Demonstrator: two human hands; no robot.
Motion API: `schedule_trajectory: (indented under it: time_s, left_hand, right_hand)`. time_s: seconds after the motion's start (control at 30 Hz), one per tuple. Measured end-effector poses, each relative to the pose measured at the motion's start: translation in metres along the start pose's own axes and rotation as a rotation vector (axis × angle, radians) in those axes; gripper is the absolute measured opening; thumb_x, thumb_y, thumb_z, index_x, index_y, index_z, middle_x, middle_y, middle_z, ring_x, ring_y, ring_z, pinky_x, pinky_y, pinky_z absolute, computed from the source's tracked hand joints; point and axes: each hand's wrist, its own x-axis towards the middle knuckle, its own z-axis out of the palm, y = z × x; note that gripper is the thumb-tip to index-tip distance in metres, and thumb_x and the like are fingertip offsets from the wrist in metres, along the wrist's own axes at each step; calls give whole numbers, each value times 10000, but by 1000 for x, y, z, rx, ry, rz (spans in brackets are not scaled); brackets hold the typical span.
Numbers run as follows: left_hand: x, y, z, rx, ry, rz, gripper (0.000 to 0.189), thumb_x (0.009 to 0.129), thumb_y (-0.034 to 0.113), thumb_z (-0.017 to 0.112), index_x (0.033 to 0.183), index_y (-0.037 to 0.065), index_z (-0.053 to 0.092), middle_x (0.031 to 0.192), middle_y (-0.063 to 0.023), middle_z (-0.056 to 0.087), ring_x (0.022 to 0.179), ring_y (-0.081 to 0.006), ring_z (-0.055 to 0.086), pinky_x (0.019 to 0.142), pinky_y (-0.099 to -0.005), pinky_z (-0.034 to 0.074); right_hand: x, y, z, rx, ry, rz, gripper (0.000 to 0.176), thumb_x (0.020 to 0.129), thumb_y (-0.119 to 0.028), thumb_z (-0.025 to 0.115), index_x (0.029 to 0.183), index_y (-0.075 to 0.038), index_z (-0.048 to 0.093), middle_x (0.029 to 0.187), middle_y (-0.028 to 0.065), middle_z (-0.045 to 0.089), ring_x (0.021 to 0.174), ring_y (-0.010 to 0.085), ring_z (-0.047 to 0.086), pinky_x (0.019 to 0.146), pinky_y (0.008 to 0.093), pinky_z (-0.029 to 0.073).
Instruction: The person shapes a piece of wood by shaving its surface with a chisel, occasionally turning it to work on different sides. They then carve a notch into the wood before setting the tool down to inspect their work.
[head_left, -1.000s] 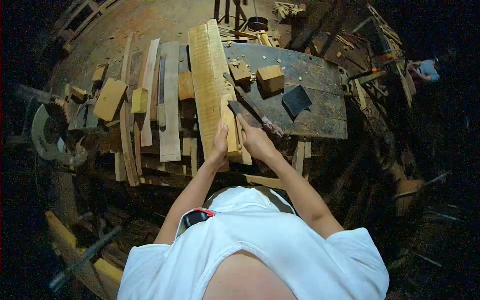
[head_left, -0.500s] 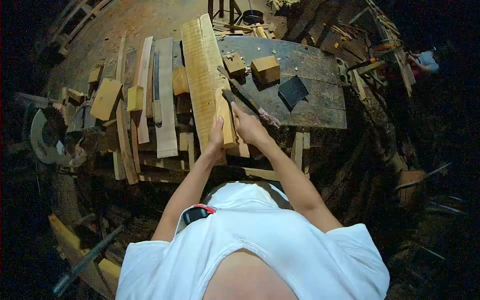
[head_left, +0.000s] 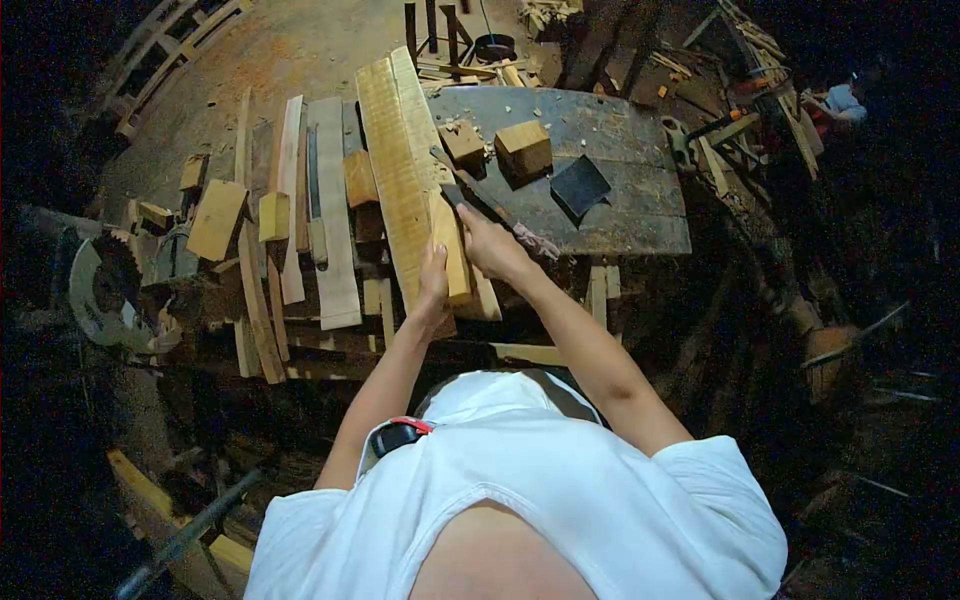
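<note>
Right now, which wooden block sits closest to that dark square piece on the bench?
The larger block, just beyond and left of the dark square piece; the smaller block, beside the long plank, sits farther off.

Left hand (head_left: pixel 433 277): curls its fingers partly out of sight around the block (head_left: pixel 451 255).
Right hand (head_left: pixel 490 246): covers the grip of the tool (head_left: pixel 453 195).
Tool: looks too small and dark to tell its kind.
Rag (head_left: pixel 537 241): blurs too much to tell tied from draped.
Saw blade (head_left: pixel 88 290): fades into grain and shadow.
Person (head_left: pixel 843 104): blurs at the right, mostly lost in darkness.
Rod (head_left: pixel 190 535): runs dimly off the bottom edge.
Shirt (head_left: pixel 510 450): gets cut off there too.
Pallet (head_left: pixel 178 50): continues past the top edge.
</note>
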Motion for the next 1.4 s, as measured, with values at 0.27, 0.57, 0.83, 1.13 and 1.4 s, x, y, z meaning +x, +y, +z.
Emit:
schedule_trajectory:
  time_s: [0.27, 0.57, 0.83, 1.13, 1.4]
  left_hand:
    - [-7, 5, 6, -50, -53, -15, 370, 1008, 286, 260, 1348, 143, 294, 1034, -117, 565, 759, -224, 631, 565, -361, 563]
    - [-12, 6, -10, -324, -110, -255, 416, 1001, 428, 259, 1252, 111, 360, 945, -115, 559, 706, -219, 633, 584, -378, 587]
    - [2, -5, -7, -442, -67, -238, 434, 1005, 428, 249, 1195, 82, 429, 876, -74, 590, 766, -209, 640, 599, -368, 573]
    - [5, -10, -14, -179, 19, -145, 418, 993, 432, 298, 1232, 125, 450, 946, -71, 595, 756, -196, 626, 627, -355, 559]
    - [6, -14, -17, -219, -61, -212, 422, 995, 420, 297, 1291, 139, 404, 971, -70, 580, 768, -198, 627, 622, -369, 560]
  right_hand:
    - [7, -17, -22, 72, -220, 186, 546, 903, -143, 344, 1444, -105, 282, 907, 305, 628, 641, 361, 648, 605, 440, 508]
    - [-3, 30, 5, 381, -186, 55, 510, 938, -187, 363, 1399, 25, 304, 1306, 270, 483, 1129, 347, 551, 930, 408, 428]
    - [-85, -43, -49, 196, -322, 190, 486, 975, -240, 385, 1448, -184, 292, 885, 283, 626, 738, 359, 650, 672, 422, 489]
    - [-20, -12, -16, 199, -171, 162, 471, 962, -261, 386, 1425, -183, 348, 937, 296, 619, 723, 397, 638, 684, 471, 478]
    - [-27, -39, -37, 209, -265, 276, 486, 950, -222, 339, 1434, -176, 321, 894, 288, 625, 698, 395, 635, 662, 467, 494]
